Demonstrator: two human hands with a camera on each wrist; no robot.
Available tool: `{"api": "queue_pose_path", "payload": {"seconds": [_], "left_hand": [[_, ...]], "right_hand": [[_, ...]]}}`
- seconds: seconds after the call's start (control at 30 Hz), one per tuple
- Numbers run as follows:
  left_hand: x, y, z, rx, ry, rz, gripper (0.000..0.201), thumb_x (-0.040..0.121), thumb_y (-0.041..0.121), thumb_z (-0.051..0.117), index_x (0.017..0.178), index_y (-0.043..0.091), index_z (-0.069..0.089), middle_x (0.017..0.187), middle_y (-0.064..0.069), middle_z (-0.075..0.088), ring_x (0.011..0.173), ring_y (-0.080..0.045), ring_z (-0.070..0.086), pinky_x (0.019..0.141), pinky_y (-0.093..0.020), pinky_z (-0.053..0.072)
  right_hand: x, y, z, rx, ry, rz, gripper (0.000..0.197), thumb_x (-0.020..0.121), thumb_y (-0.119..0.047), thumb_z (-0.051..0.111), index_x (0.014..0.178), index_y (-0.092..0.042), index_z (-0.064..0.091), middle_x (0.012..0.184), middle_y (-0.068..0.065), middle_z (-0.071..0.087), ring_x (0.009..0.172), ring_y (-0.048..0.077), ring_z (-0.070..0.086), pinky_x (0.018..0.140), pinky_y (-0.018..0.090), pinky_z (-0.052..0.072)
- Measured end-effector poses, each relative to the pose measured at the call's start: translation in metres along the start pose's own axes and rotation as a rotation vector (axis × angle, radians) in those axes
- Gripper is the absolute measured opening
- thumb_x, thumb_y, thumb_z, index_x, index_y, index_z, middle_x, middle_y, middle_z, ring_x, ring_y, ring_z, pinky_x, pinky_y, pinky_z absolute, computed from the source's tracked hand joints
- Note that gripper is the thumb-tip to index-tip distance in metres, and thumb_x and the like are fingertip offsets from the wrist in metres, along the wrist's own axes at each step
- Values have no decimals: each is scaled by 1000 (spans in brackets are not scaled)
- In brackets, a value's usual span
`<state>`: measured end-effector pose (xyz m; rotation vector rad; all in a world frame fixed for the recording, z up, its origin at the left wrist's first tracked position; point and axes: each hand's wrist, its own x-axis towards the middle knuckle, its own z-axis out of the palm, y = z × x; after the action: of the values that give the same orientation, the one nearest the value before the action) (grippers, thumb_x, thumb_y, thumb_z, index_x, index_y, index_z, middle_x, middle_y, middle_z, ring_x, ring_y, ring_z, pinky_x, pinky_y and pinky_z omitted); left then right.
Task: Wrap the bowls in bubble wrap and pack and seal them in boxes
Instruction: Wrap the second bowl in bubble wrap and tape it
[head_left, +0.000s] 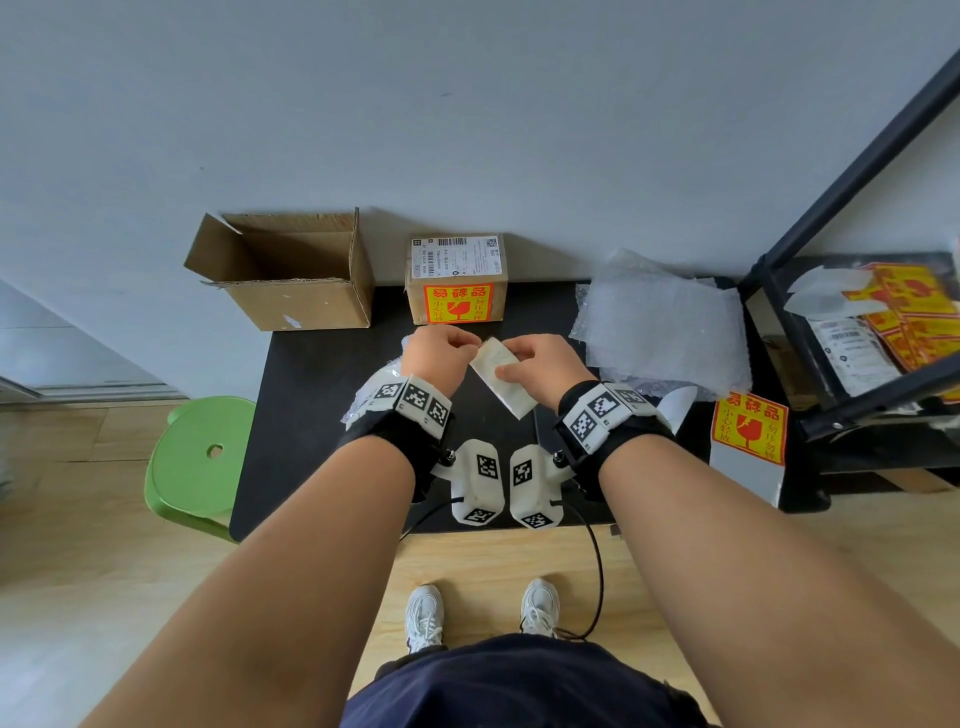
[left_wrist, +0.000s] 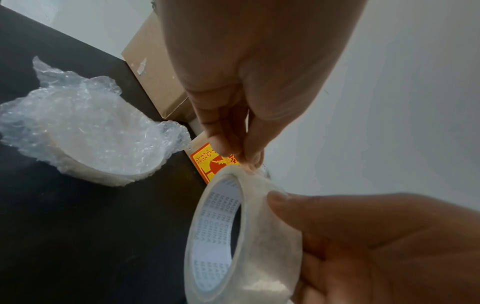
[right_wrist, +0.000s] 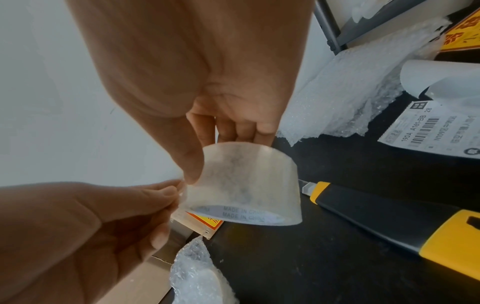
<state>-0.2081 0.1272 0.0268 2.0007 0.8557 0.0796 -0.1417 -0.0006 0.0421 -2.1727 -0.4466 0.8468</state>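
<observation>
Both hands hold a roll of clear tape (head_left: 501, 376) above the black table (head_left: 311, 426). My right hand (head_left: 511, 364) grips the roll (right_wrist: 244, 185) across its width, thumb on the outside. My left hand (head_left: 475, 345) pinches the tape end at the roll's top edge (left_wrist: 249, 164). A bubble-wrapped bowl (left_wrist: 85, 131) lies on the table left of the hands, half hidden behind my left wrist in the head view (head_left: 371, 389). An open cardboard box (head_left: 291, 275) stands at the back left. A sealed box (head_left: 457, 280) with a fragile sticker stands behind the hands.
Loose bubble wrap sheets (head_left: 665, 327) are piled at the right. A yellow-black utility knife (right_wrist: 389, 218) lies on the table under my right hand. Sticker sheets (head_left: 748, 431) and shipping labels (right_wrist: 436, 131) lie at the right by a black rack (head_left: 857, 415). A green stool (head_left: 200, 462) stands left.
</observation>
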Motion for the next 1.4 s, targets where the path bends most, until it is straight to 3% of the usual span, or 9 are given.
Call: {"api": "queue_pose_path", "payload": {"seconds": [0.1, 0.2, 0.4, 0.57, 0.67, 0.93, 1.1, 1.27, 1.4], "left_hand": [[0, 2, -3, 62, -19, 32, 18, 94, 14, 57, 102, 16, 73, 93, 0, 67, 82, -13, 58, 83, -34, 53], [2, 6, -3, 199, -53, 59, 22, 95, 18, 54, 107, 19, 72, 102, 2, 68, 94, -14, 60, 90, -35, 50], [7, 9, -3, 270, -33, 49, 11, 95, 25, 56, 98, 19, 65, 93, 1, 65, 94, -18, 61, 89, -37, 50], [10, 7, 3, 439, -14, 177, 22, 98, 22, 47, 108, 14, 65, 119, -3, 51, 119, -24, 41, 99, -37, 38], [8, 0, 6, 424, 52, 230, 20, 96, 25, 54, 104, 16, 70, 118, -2, 55, 118, -24, 41, 97, -34, 37], [2, -25, 2, 480, 1, 18, 33, 100, 25, 46, 130, 22, 60, 132, 0, 53, 120, -22, 52, 90, -28, 39], [7, -43, 8, 400, 77, 21, 32, 99, 16, 43, 124, 18, 65, 131, -8, 55, 123, -25, 44, 98, -32, 37], [9, -59, -1, 362, 158, 21, 37, 97, 5, 40, 122, 15, 65, 128, -8, 55, 122, -25, 40, 96, -31, 33], [8, -71, -12, 333, 274, 29, 42, 89, -2, 41, 120, 12, 66, 122, -9, 58, 116, -27, 44, 91, -33, 37]], "right_hand": [[0, 0, 0, 10, 2, -7, 43, 89, -14, 67, 131, -15, 59, 124, 5, 64, 105, 19, 61, 87, 33, 50], [1, -1, -1, 6, 13, -17, 42, 89, -13, 66, 130, -15, 60, 124, 5, 64, 105, 18, 60, 89, 33, 50], [1, -2, -1, 16, 10, -46, 42, 90, -10, 64, 131, -15, 59, 124, 5, 64, 108, 17, 61, 93, 35, 50], [3, -1, -1, 38, 25, -44, 40, 90, -9, 63, 130, -15, 60, 123, 4, 65, 109, 17, 60, 94, 35, 50], [6, 5, -1, 54, 29, -24, 40, 90, -9, 63, 129, -15, 61, 124, 4, 64, 110, 17, 60, 95, 37, 50], [23, 25, -4, -155, 143, 34, 37, 82, -10, 70, 119, -14, 63, 117, 5, 66, 107, 21, 61, 94, 35, 49], [25, 36, 1, -347, 158, 109, 24, 90, -14, 57, 109, 0, 64, 112, 16, 65, 103, 31, 61, 87, 38, 48], [39, 41, 11, -446, 0, 229, 33, 98, -24, 47, 123, -5, 58, 127, 12, 58, 118, 30, 54, 105, 39, 40], [43, 49, 24, -492, 7, 170, 27, 90, -13, 56, 117, -8, 57, 118, 15, 61, 111, 32, 57, 93, 38, 45]]}}
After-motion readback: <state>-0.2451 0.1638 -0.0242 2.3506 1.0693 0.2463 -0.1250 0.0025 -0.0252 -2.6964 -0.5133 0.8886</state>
